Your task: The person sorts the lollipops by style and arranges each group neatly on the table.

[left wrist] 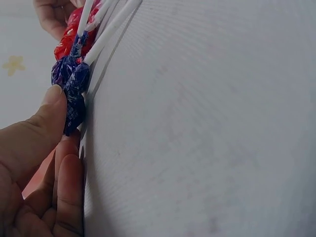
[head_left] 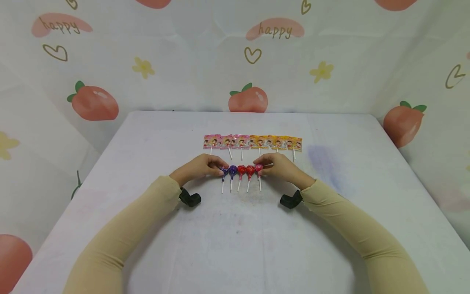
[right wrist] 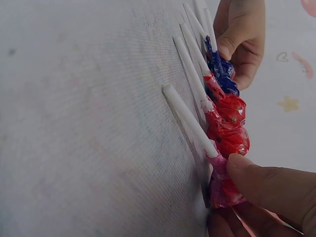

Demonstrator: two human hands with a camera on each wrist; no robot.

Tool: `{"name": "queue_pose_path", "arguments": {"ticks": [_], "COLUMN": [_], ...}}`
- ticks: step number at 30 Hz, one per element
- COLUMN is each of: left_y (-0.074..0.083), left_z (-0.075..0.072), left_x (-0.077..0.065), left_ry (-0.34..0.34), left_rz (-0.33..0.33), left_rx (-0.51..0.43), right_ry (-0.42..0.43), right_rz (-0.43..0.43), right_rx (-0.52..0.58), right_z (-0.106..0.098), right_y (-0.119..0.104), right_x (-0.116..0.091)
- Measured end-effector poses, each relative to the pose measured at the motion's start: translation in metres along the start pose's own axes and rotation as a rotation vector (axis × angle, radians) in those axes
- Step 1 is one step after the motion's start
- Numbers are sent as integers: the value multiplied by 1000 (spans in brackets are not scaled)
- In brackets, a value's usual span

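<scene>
Round-headed lollipops lie side by side in a short row, white sticks toward the person. My left hand [head_left: 201, 166] pinches the blue-wrapped lollipop [left wrist: 75, 111] at the row's left end, its thumb on the wrapper. Beside that lies a purple-blue lollipop [head_left: 233, 170], followed by two red ones, a left red lollipop [head_left: 241, 170] and a right red lollipop [right wrist: 232, 140]. At the right end, the thumb and fingers of my right hand [head_left: 280, 167] pinch a pink lollipop [right wrist: 224, 190]. The heads sit close together, and the sticks fan slightly.
Behind the row lies a line of flat-packed lollipops, with pink packets [head_left: 212, 141] on the left and orange packets [head_left: 278, 143] on the right. They rest on a white-covered table [head_left: 220, 253]. A printed curtain [head_left: 191, 53] hangs behind its far edge.
</scene>
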State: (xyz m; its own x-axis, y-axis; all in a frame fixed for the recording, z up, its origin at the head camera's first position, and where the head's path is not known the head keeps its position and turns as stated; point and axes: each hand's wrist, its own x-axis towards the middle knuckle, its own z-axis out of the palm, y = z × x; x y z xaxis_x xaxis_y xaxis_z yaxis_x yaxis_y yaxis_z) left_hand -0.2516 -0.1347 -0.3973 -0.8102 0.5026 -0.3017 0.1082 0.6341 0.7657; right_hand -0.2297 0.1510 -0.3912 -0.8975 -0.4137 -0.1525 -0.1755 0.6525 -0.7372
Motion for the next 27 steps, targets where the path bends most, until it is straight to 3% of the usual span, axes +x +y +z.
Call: {"name": "queue_pose_path", "arguments": {"ticks": [27], "left_y": [-1], "left_z": [0], "left_x": [2], "left_ry": [-3], "left_rz": [44], "left_rx": [15], "right_ry": [-18], "right_rz": [6], "right_rx": [42], "right_z": [-2], "right_y": [-1], "right_x": [-2]}}
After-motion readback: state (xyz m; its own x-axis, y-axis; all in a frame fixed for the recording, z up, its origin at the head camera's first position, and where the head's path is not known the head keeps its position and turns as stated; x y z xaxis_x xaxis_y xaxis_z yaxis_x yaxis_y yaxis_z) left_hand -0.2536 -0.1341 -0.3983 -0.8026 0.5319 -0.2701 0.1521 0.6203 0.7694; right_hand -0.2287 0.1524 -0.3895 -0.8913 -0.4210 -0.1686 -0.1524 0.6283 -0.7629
